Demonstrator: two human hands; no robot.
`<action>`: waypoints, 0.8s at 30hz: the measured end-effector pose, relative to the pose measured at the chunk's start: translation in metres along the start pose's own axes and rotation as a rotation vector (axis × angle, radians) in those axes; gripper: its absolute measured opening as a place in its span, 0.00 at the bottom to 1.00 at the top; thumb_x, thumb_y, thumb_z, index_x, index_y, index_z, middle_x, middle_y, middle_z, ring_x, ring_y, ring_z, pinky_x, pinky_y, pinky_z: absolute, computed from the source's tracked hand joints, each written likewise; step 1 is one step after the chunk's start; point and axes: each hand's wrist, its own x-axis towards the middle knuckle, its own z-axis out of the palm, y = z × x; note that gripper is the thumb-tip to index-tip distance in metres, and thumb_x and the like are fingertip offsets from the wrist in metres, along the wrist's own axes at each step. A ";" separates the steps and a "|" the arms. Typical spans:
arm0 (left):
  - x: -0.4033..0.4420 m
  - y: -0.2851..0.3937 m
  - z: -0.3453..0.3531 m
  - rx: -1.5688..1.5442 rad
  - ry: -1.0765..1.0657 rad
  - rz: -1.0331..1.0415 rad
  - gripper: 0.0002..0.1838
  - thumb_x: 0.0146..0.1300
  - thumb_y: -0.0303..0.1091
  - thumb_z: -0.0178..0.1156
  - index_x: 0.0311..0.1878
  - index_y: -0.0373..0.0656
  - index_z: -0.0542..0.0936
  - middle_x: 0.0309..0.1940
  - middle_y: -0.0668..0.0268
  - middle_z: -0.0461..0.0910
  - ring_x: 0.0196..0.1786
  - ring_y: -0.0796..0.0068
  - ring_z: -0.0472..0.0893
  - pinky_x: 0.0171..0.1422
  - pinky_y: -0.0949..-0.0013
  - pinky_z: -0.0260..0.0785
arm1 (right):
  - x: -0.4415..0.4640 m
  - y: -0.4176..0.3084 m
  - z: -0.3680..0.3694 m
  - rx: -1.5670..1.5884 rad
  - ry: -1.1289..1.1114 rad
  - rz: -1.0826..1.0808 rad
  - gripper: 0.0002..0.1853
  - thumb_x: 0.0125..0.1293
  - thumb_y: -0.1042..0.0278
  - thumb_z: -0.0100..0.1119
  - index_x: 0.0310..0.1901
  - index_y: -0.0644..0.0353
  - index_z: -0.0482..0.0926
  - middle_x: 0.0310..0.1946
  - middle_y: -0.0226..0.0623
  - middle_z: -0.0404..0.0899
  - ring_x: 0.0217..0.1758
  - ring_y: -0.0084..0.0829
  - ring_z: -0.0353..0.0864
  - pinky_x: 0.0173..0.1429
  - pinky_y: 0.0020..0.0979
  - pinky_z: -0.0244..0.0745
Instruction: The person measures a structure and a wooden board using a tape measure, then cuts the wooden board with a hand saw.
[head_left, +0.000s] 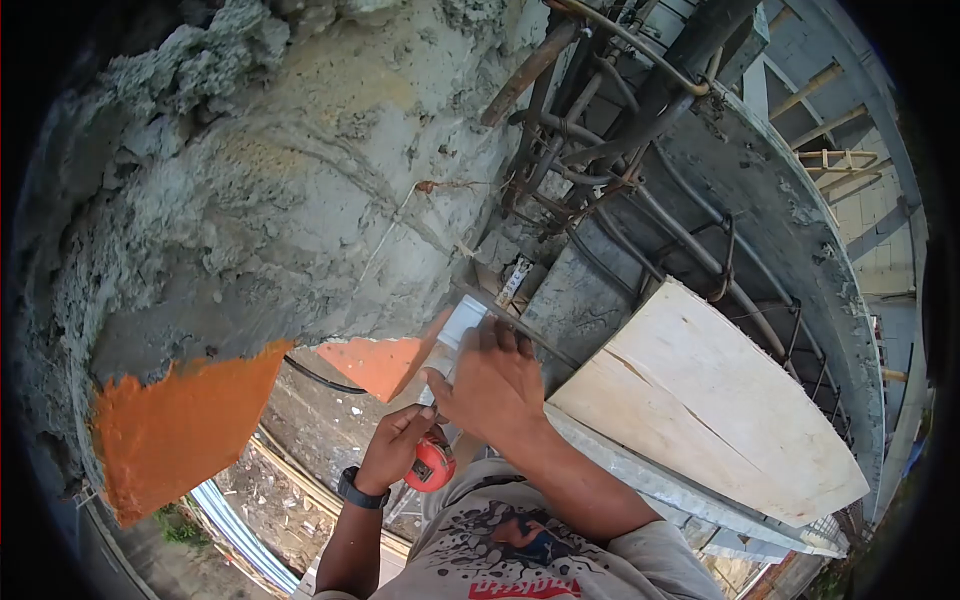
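Observation:
My left hand [395,447], with a dark watch on the wrist, is closed round a red tape measure [431,464] in front of my body. Just above it, my right hand [492,378] bends over a pale flat strip [463,322], thumb on one side and fingers on the other. The fingertips are slightly blurred. The strip lines up with the tape measure, but my hands hide whether they join. Beyond my right fingers lies a thin dark bar [530,330] beside the rough concrete [330,190].
Tied steel bars [650,200] run along the curved metal formwork [790,190]. A cracked pale wooden board [715,400] lies to my right. Orange panels [185,425] edge the concrete at left. Pipes [240,535] and debris-strewn ground [270,490] are far below.

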 end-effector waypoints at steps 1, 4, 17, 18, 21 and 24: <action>0.001 0.000 -0.001 0.015 -0.013 0.000 0.19 0.84 0.42 0.53 0.44 0.35 0.84 0.31 0.66 0.86 0.34 0.82 0.83 0.43 0.73 0.75 | 0.000 0.000 0.001 0.001 0.005 0.000 0.40 0.66 0.40 0.66 0.56 0.81 0.79 0.61 0.71 0.78 0.67 0.56 0.79 0.71 0.48 0.72; 0.003 0.003 -0.001 0.010 -0.035 -0.007 0.19 0.84 0.42 0.53 0.42 0.36 0.83 0.32 0.67 0.86 0.34 0.82 0.82 0.43 0.73 0.75 | 0.001 0.001 0.001 0.027 0.015 0.000 0.40 0.65 0.42 0.68 0.55 0.82 0.79 0.61 0.74 0.77 0.67 0.60 0.79 0.70 0.49 0.74; 0.012 0.016 0.002 -0.081 -0.080 0.020 0.13 0.85 0.35 0.49 0.52 0.36 0.79 0.42 0.66 0.85 0.41 0.81 0.83 0.48 0.73 0.77 | 0.002 0.002 0.004 0.045 0.106 -0.050 0.39 0.62 0.46 0.71 0.54 0.84 0.79 0.57 0.75 0.78 0.62 0.65 0.81 0.74 0.54 0.70; 0.016 0.017 0.002 -0.084 -0.089 0.016 0.13 0.85 0.34 0.49 0.53 0.36 0.79 0.43 0.66 0.85 0.42 0.81 0.83 0.49 0.73 0.76 | 0.003 0.004 0.004 0.018 0.146 -0.066 0.38 0.62 0.46 0.71 0.53 0.84 0.79 0.57 0.74 0.78 0.62 0.65 0.81 0.74 0.54 0.69; 0.014 0.014 0.001 -0.044 -0.116 0.015 0.12 0.84 0.32 0.47 0.55 0.35 0.79 0.45 0.66 0.84 0.46 0.81 0.82 0.53 0.73 0.76 | 0.005 0.004 -0.001 0.118 0.049 -0.049 0.37 0.61 0.47 0.71 0.52 0.83 0.80 0.54 0.73 0.80 0.61 0.64 0.82 0.72 0.54 0.71; 0.023 0.002 -0.008 0.064 -0.150 0.087 0.13 0.84 0.30 0.46 0.59 0.34 0.77 0.47 0.67 0.83 0.50 0.82 0.81 0.57 0.73 0.75 | 0.005 0.003 0.001 0.102 0.097 -0.036 0.35 0.61 0.47 0.71 0.49 0.82 0.80 0.51 0.72 0.81 0.59 0.63 0.83 0.69 0.52 0.74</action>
